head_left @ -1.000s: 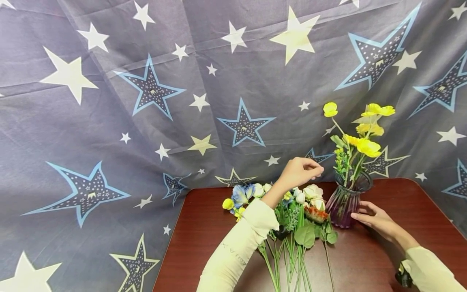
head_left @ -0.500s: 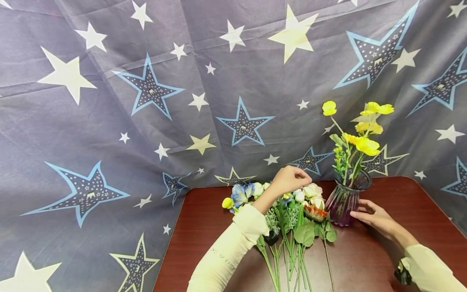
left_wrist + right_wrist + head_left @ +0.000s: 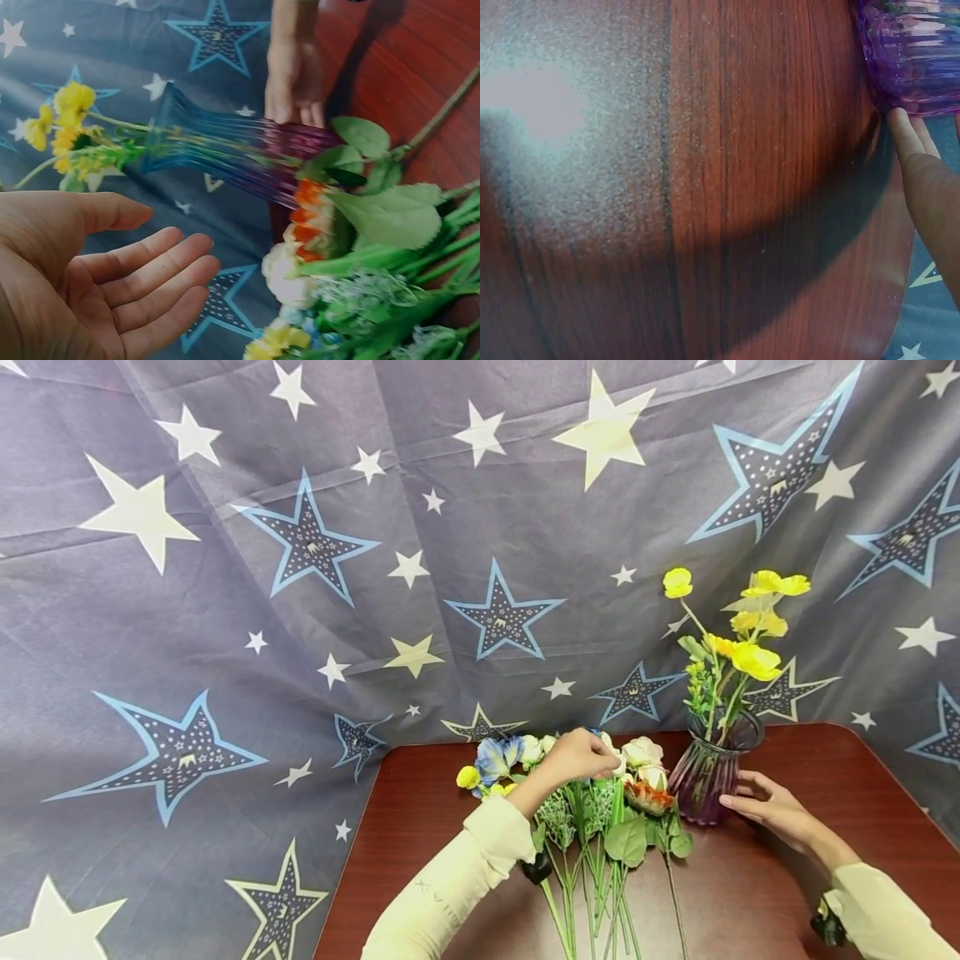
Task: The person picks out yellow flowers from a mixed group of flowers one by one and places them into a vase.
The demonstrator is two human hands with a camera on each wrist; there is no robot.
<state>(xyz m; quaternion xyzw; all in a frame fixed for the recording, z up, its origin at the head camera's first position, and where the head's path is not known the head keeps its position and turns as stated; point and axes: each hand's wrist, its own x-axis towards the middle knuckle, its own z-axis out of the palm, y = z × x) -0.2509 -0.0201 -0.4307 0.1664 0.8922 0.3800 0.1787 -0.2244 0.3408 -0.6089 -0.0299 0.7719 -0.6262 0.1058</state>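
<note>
A ribbed glass vase [image 3: 701,781], smoky above and purple below, stands upright on the table's right side. Yellow flowers [image 3: 753,660] on long stems rise from it. My right hand [image 3: 776,814] touches the vase's lower right side with extended fingers; the right wrist view shows a fingertip against the purple base [image 3: 915,67]. Over the heads of a bunch of loose flowers is my left hand [image 3: 577,756]. In the left wrist view that hand [image 3: 112,277] has relaxed, parted fingers and holds nothing. White roses [image 3: 643,753] and an orange flower [image 3: 648,797] lie just right of it.
Blue flowers [image 3: 495,760] and a yellow bloom [image 3: 468,777] lie at the bunch's left end. Green stems [image 3: 592,893] stretch toward the front of the brown table [image 3: 405,860]. A grey star-patterned cloth [image 3: 337,635] hangs behind the table.
My left hand has moved left and down, away from the vase, to the loose flower heads. My right hand stays at the vase, and the yellow flowers keep their place.
</note>
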